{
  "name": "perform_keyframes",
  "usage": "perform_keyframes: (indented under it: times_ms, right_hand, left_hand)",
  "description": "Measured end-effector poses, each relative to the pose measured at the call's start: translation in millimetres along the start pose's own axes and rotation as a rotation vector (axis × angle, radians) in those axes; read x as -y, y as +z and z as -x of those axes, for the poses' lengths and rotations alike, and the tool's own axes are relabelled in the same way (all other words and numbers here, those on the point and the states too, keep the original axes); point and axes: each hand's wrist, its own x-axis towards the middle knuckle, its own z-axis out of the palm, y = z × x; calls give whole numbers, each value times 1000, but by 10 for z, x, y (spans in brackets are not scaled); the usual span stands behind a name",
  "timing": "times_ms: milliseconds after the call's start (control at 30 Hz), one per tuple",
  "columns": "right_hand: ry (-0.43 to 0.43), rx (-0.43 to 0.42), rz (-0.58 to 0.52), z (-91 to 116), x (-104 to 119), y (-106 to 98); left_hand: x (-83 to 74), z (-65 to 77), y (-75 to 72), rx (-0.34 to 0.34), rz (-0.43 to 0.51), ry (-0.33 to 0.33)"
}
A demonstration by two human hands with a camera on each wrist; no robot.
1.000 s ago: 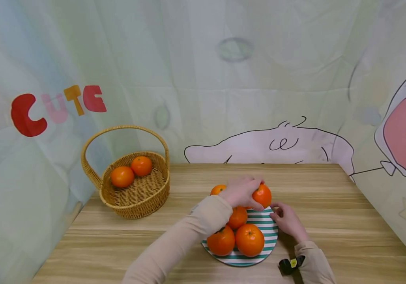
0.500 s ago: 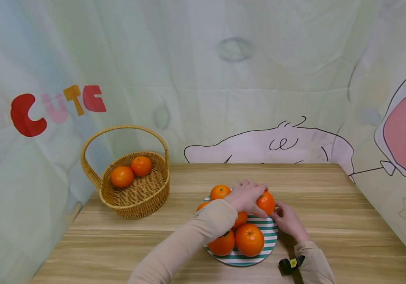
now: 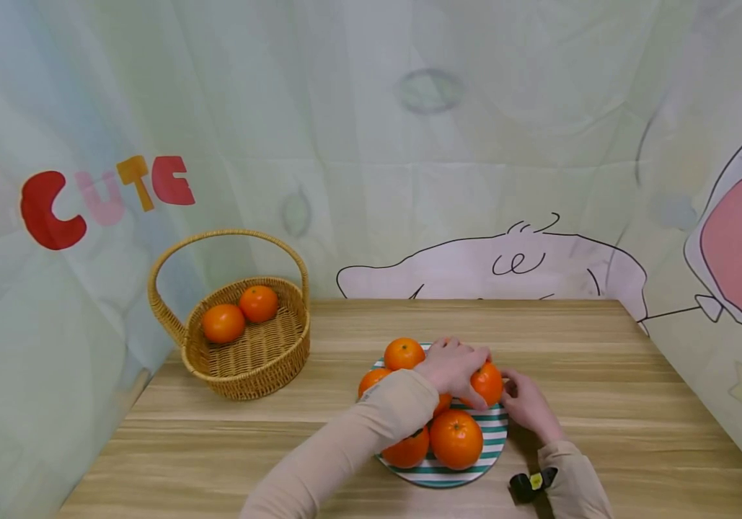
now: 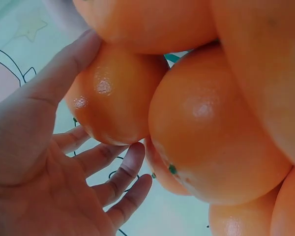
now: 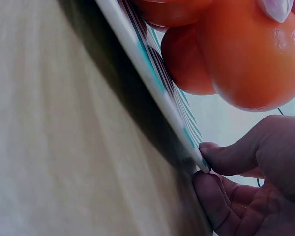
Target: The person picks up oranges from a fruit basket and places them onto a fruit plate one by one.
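In the head view my left hand (image 3: 453, 369) grips an orange (image 3: 489, 384) over the right side of a green-and-white striped plate (image 3: 495, 432). The left wrist view has thumb and fingers curled about that orange (image 4: 113, 93), with other oranges crowded against it. My right hand (image 3: 528, 407) is at the plate's right edge. Thumb and finger of the right hand (image 5: 260, 169) pinch the plate's rim (image 5: 162, 98) in the right wrist view. Several oranges, one of them at the near side (image 3: 457, 440), lie on the plate, some partly hidden by my left arm.
A wicker basket (image 3: 250, 386) with a tall handle stands at the left of the wooden table (image 3: 215, 461), two oranges (image 3: 224, 323) inside it. A small black device (image 3: 529, 486) is by the right sleeve. A printed curtain (image 3: 371, 180) hangs behind the table.
My left hand has brought its orange toward me and slightly right, lower over the plate. The right hand has stayed at the plate's edge.
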Motion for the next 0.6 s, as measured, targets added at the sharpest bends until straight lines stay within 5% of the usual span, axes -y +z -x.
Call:
perform_keyframes:
  times_ms: [600]
  right_hand:
    - [23,9,16,0,-1,-8]
  left_hand:
    - [-47,0,49,51,-61,5]
